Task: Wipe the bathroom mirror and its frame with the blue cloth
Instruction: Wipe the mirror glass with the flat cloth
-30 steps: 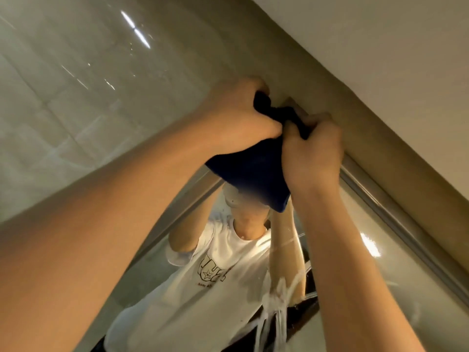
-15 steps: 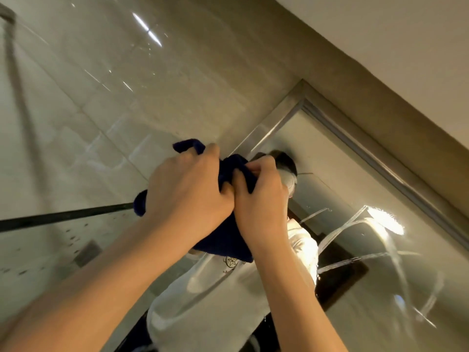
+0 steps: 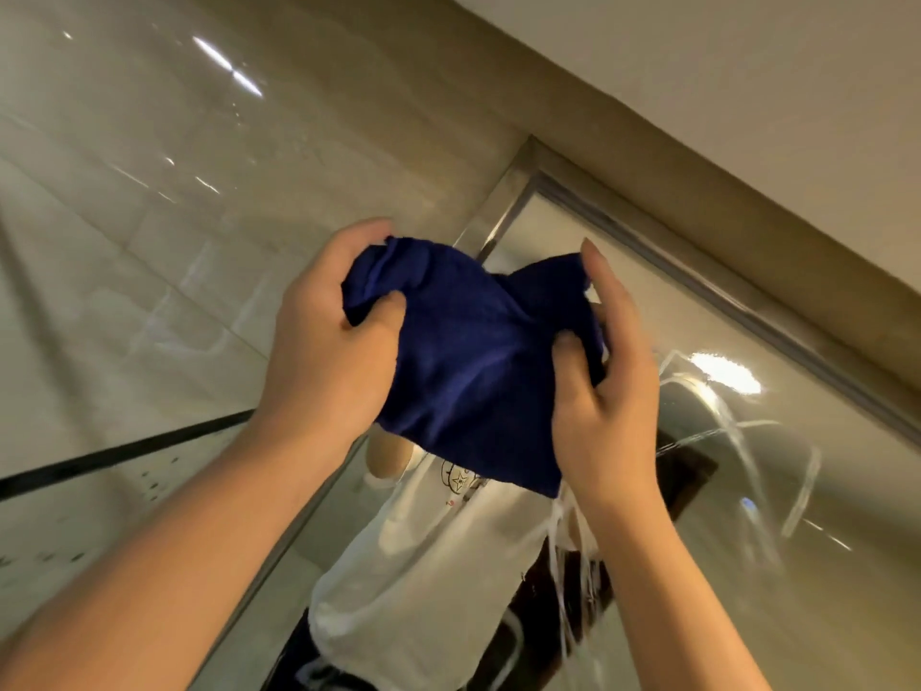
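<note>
Blue cloth (image 3: 468,371) is held bunched off the glass, near the mirror's (image 3: 747,491) upper corner, gripped by the left hand (image 3: 329,341) and the right hand (image 3: 603,391). Wet streaks are left; frame (image 3: 697,286) wiping cannot be judged complete.

— Cloth? — Deep blue terry cloth (image 3: 473,371), plain, centre frame.
— Surroundings? — Glossy beige wall tiles (image 3: 149,192) upper left; silver-grey metal mirror frame (image 3: 503,211); white printed T-shirt reflection (image 3: 423,566), dark star emblem, lower centre.
</note>
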